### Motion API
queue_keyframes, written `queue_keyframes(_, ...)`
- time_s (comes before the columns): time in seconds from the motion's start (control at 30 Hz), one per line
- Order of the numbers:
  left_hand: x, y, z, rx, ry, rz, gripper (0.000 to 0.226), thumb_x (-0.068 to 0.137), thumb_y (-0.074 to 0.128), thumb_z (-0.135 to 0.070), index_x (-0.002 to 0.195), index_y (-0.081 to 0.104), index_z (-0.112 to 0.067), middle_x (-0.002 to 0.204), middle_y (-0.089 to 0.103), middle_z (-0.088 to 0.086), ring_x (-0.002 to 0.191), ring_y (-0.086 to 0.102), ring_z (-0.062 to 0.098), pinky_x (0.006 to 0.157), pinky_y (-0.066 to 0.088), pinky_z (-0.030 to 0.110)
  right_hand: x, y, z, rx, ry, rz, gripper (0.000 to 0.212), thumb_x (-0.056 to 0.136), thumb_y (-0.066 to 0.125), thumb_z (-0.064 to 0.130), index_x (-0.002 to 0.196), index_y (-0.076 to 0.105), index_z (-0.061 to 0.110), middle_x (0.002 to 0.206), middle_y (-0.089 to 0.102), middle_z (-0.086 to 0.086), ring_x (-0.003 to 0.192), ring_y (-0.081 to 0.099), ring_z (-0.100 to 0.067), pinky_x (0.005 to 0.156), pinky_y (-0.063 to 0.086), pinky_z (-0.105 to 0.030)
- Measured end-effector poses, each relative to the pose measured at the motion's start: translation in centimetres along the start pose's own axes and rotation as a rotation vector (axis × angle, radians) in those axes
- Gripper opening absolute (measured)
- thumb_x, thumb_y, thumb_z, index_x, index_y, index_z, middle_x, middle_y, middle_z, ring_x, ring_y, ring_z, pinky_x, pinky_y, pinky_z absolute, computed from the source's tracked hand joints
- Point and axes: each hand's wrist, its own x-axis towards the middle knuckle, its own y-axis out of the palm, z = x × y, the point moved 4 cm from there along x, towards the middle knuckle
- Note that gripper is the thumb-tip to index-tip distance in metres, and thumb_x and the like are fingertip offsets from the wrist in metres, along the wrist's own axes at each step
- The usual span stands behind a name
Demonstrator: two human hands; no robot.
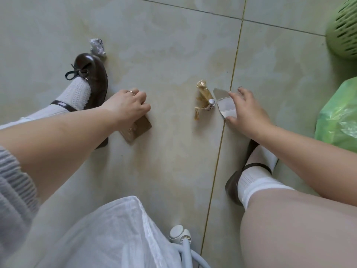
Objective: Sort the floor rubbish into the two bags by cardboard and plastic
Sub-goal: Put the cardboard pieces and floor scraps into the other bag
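A pale tiled floor (173,45) with dark grout lines is seen from above, and the rubbish is scattered between the person's two shoes. A brown cardboard piece (138,129) is gripped by the left hand (126,106), whose fingers are curled over its upper end beside the brown shoe (92,74). A white cardboard scrap (225,105) is touched by the spread fingers of the right hand (245,111); no pinch is made yet. Just beside it lies a crumpled gold wrapper (202,97), and a crumpled silver ball (97,46) sits at the toe of the shoe.

The scrap would best be slid until an edge lifts, then pinched (the wrapper should be left out of that grasp, as it probably belongs in the other bag).

Only part of a green bag (340,117) is in view at the right edge, and a white bag (116,233) is cut off below; which bag takes which material cannot be told.
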Motion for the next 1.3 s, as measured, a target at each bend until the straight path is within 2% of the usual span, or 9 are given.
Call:
queue_keyframes(0.2, 1.5, -1.7, -0.1, -0.321, -0.155, -0.14, 0.038, 0.08, 0.064, -0.043, 0.105, 0.059, -0.015, 0.115, 0.051, 0.01, 0.108, 0.047, 0.032, 0.085, 0.037, 0.036, 1.5, -0.7, -0.4, -0.296, 0.011, -0.026, 0.081, 0.075, 0.072, 0.033, 0.142, 0.028, 0.02, 0.13, 0.04, -0.014, 0.117, 0.044, -0.034, 0.093, 0.037, -0.04)
queue_keyframes(0.37, 2.4, -3.2, -0.3, -0.891, -0.4, -0.146, 0.026, 0.086, 0.061, -0.035, 0.094, 0.048, -0.013, 0.094, 0.057, 0.013, 0.08, 0.047, 0.029, 0.062, 0.033, 0.032, 1.6, -1.1, -0.8, -0.508, -0.03, -0.09, 0.036, 0.076, 0.066, 0.042, 0.106, 0.059, 0.023, 0.111, 0.055, -0.007, 0.11, 0.045, -0.03, 0.09, 0.032, -0.037)
queue_keyframes(0.47, 2.7, -5.1, -0.2, -1.159, -0.525, -0.266, 0.023, 0.088, 0.058, -0.031, 0.097, 0.048, -0.013, 0.093, 0.057, 0.009, 0.082, 0.05, 0.028, 0.067, 0.04, 0.034, 1.0, -2.1, -1.3, -0.307, -0.03, -0.096, 0.015, 0.081, 0.064, 0.038, 0.087, 0.062, 0.025, 0.101, 0.061, -0.005, 0.103, 0.05, -0.03, 0.081, 0.032, -0.035)
queue_keyframes(0.6, 3.6, -9.8, -0.3, -1.506, -0.576, -0.437, 0.017, 0.091, 0.053, -0.027, 0.103, 0.057, -0.016, 0.098, 0.064, 0.002, 0.095, 0.06, 0.025, 0.081, 0.052, 0.039, -0.3, -5.7, -2.4, 0.327, 0.19, -0.173, 0.015, 0.086, 0.058, 0.027, 0.083, 0.049, 0.016, 0.082, 0.056, -0.005, 0.08, 0.051, -0.028, 0.064, 0.031, -0.03)
queue_keyframes(0.8, 6.3, -22.1, -1.6, -1.891, -0.439, -0.613, 0.013, 0.096, 0.045, -0.026, 0.096, 0.057, -0.023, 0.095, 0.063, 0.0, 0.101, 0.062, 0.027, 0.091, 0.052, 0.048, -3.2, -14.8, -4.7, 0.88, 0.316, -0.5, 0.026, 0.089, 0.049, 0.014, 0.115, 0.049, 0.01, 0.099, 0.054, 0.0, 0.091, 0.052, -0.02, 0.075, 0.036, -0.025)
queue_keyframes(0.93, 7.2, -32.7, -4.6, -1.916, -0.24, -0.72, 0.021, 0.096, 0.042, -0.027, 0.077, 0.051, -0.031, 0.081, 0.056, -0.007, 0.086, 0.057, 0.018, 0.085, 0.051, 0.037, -5.8, -22.4, -6.4, 1.069, 0.297, -0.706, 0.029, 0.09, 0.047, 0.013, 0.118, 0.05, 0.017, 0.102, 0.054, 0.002, 0.096, 0.052, -0.022, 0.081, 0.04, -0.027)
queue_keyframes(1.03, 6.9, -40.5, -7.6, -1.883, -0.029, -0.832, 0.021, 0.093, 0.042, -0.022, 0.076, 0.055, -0.023, 0.074, 0.054, -0.001, 0.073, 0.049, 0.015, 0.069, 0.041, 0.03, -8.4, -27.5, -7.5, 1.125, 0.224, -0.848, 0.017, 0.091, 0.05, 0.017, 0.107, 0.054, 0.021, 0.096, 0.058, 0.004, 0.089, 0.054, -0.018, 0.075, 0.038, -0.024)
queue_keyframes(1.2, 7.8, -49.2, -11.7, -1.732, 0.151, -0.977, 0.029, 0.085, 0.038, -0.026, 0.083, 0.06, -0.008, 0.085, 0.062, 0.024, 0.077, 0.055, 0.033, 0.075, 0.048, 0.042, -11.7, -32.6, -9.8, 1.188, 0.095, -1.003, 0.012, 0.091, 0.057, 0.027, 0.081, 0.061, 0.022, 0.076, 0.065, 0.008, 0.079, 0.062, -0.015, 0.072, 0.047, -0.027)
queue_keyframes(1.3, 8.3, -52.2, -13.4, -1.729, 0.255, -0.937, 0.028, 0.091, 0.039, -0.026, 0.089, 0.062, -0.01, 0.077, 0.063, 0.001, 0.077, 0.057, 0.017, 0.075, 0.045, 0.033, -12.1, -33.4, -12.0, 1.332, 0.077, -0.954, 0.017, 0.087, 0.055, 0.035, 0.081, 0.069, 0.03, 0.09, 0.072, 0.001, 0.094, 0.067, -0.019, 0.09, 0.052, -0.04)
